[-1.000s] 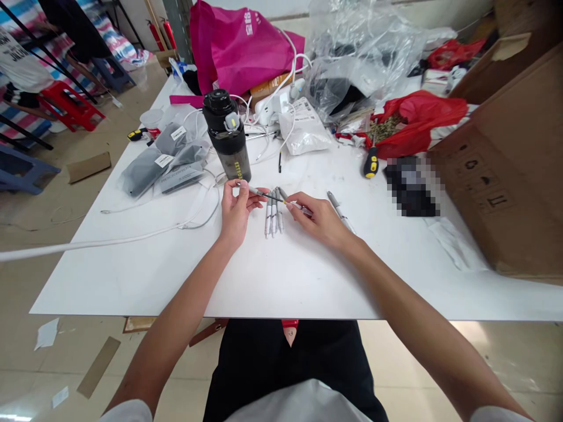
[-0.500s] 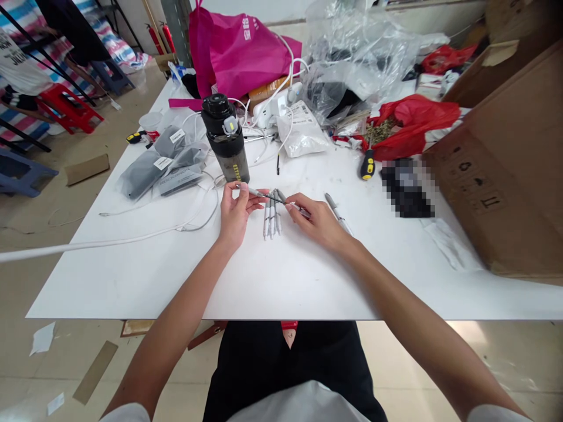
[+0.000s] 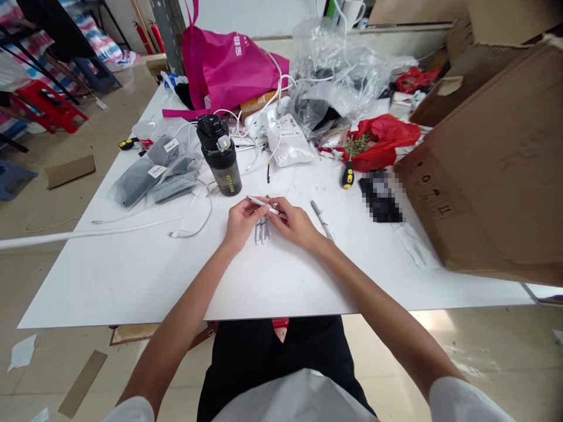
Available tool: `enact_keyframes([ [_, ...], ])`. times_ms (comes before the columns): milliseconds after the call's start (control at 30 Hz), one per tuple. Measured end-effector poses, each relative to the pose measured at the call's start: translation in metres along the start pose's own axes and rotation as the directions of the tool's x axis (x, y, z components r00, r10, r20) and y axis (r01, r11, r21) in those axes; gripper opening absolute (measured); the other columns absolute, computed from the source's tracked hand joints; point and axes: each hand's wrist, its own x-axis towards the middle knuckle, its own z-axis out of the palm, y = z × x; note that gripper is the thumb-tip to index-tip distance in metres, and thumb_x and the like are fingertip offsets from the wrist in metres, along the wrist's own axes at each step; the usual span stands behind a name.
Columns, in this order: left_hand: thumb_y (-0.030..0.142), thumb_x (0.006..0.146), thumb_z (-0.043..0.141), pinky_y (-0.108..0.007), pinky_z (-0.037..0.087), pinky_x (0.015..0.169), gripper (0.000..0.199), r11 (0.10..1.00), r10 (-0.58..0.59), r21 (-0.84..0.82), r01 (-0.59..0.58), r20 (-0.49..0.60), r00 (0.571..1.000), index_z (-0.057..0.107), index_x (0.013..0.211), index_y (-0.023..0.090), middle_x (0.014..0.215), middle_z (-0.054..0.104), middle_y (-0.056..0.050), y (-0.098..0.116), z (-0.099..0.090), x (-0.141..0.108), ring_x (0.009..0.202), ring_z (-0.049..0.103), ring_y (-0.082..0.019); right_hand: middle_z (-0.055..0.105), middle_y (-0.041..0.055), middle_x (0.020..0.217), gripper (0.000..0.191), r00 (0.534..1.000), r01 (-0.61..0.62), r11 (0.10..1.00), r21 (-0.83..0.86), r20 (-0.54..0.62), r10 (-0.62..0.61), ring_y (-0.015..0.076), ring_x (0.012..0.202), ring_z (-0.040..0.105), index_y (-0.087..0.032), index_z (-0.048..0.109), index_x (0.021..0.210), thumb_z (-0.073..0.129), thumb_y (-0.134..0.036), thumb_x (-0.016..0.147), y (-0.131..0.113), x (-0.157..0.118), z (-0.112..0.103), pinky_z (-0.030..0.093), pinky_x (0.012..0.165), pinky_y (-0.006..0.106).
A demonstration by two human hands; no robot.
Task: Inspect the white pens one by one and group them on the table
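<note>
A white and grey pen (image 3: 259, 202) is held between my two hands, above the middle of the white table (image 3: 281, 281). My left hand (image 3: 241, 221) pinches its left part, and my right hand (image 3: 292, 221) grips its right part. The fingertips of both hands nearly meet. Several similar pens (image 3: 263, 230) lie side by side on the table just below, their upper ends partly hidden by my hands. One more pen (image 3: 322, 220) lies slanted on the table to the right of my right hand.
A black bottle (image 3: 222, 158) stands behind my left hand. Bagged grey packages (image 3: 136, 179) and a white cable (image 3: 88, 233) lie left. A yellow-black screwdriver (image 3: 348, 174), a red bag (image 3: 382, 138) and a large cardboard box (image 3: 492, 170) are right. Behind sits a magenta bag (image 3: 233, 70).
My hands have come together; the thin dark rod that stretched between them no longer shows, and the pen now spans both hands. The view has shifted slightly.
</note>
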Motion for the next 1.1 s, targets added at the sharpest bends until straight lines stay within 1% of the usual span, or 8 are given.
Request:
enact_keyframes([
  [167,0.048,0.078,0.097,-0.03,0.059,0.088,0.04,0.997,0.075,-0.023,-0.077,-0.085,0.994,0.083,0.099,0.017,0.095,0.081,-0.006,0.003,0.016,0.028,0.089,0.075,-0.017,0.077,0.0076,0.106,0.024,0.993,0.062,0.997,0.036,-0.098,-0.058,0.0201,0.075,0.066,-0.025,0.05,0.122,0.057,-0.041,0.106,0.007,0.033,0.0,0.046,0.069,0.03],
  [233,0.05,0.078,0.097,-0.03,0.058,0.089,0.041,0.995,0.084,-0.041,-0.09,-0.132,0.988,0.082,0.098,0.016,0.093,0.081,-0.005,0.001,0.02,0.034,0.087,0.075,-0.017,0.076,0.0086,0.106,0.021,0.986,0.075,0.997,0.009,-0.153,-0.072,0.0208,0.078,0.067,-0.025,0.05,0.118,0.054,-0.043,0.108,0.012,0.038,0.001,0.047,0.07,0.031],
  [433,0.044,0.079,0.097,-0.031,0.058,0.09,0.035,0.996,0.078,0.041,-0.074,-0.128,0.989,0.085,0.096,0.017,0.097,0.082,-0.006,-0.01,0.017,0.025,0.089,0.075,-0.018,0.074,0.0119,0.112,0.028,0.97,0.142,0.967,-0.21,-0.165,-0.178,0.023,0.093,0.069,-0.024,0.06,0.12,0.042,-0.045,0.117,0.023,0.025,0.002,0.049,0.076,0.033],
  [567,0.043,0.079,0.097,-0.031,0.059,0.088,0.033,0.999,0.042,0.006,-0.041,-0.149,0.988,0.086,0.098,0.018,0.1,0.083,-0.007,-0.012,0.01,0.022,0.085,0.074,-0.016,0.069,0.0124,0.111,0.028,0.956,0.183,0.97,-0.161,-0.199,-0.214,0.0232,0.093,0.067,-0.023,0.058,0.121,0.045,-0.046,0.116,0.024,0.021,0.007,0.052,0.077,0.034],
  [700,0.041,0.077,0.099,-0.03,0.058,0.09,0.033,0.998,0.029,-0.053,-0.038,-0.148,0.988,0.087,0.098,0.018,0.102,0.083,-0.007,-0.014,0.008,0.024,0.087,0.073,-0.015,0.07,0.0121,0.108,0.032,0.961,0.177,0.958,-0.226,-0.169,-0.217,0.0227,0.089,0.066,-0.023,0.063,0.119,0.036,-0.04,0.119,0.023,0.021,0.01,0.051,0.078,0.034],
  [867,0.04,0.076,0.1,-0.031,0.058,0.092,0.033,0.994,0.021,-0.104,-0.03,-0.084,0.996,0.088,0.098,0.019,0.099,0.082,-0.006,-0.013,0.007,0.024,0.09,0.075,-0.017,0.072,0.0115,0.11,0.032,0.956,0.181,0.966,-0.185,-0.199,-0.217,0.0226,0.088,0.067,-0.024,0.062,0.125,0.042,-0.047,0.117,0.025,0.019,0.01,0.053,0.077,0.034],
  [1000,0.04,0.076,0.1,-0.029,0.057,0.09,0.032,0.992,0.003,-0.124,-0.014,-0.09,0.996,0.088,0.098,0.02,0.102,0.082,-0.006,-0.013,0.006,0.024,0.089,0.073,-0.015,0.072,0.0109,0.101,0.036,0.957,0.17,0.965,-0.201,-0.2,-0.211,0.0229,0.087,0.066,-0.023,0.066,0.118,0.038,-0.045,0.118,0.023,0.018,0.009,0.051,0.077,0.035],
  [1100,0.042,0.075,0.1,-0.03,0.057,0.092,0.034,0.988,0.014,-0.154,-0.026,-0.079,0.997,0.088,0.098,0.019,0.104,0.082,-0.006,-0.015,0.006,0.026,0.091,0.073,-0.016,0.073,0.0116,0.106,0.036,0.957,0.148,0.971,-0.188,-0.221,-0.189,0.0222,0.086,0.065,-0.023,0.067,0.122,0.043,-0.05,0.117,0.02,0.018,0.008,0.05,0.078,0.035],
])
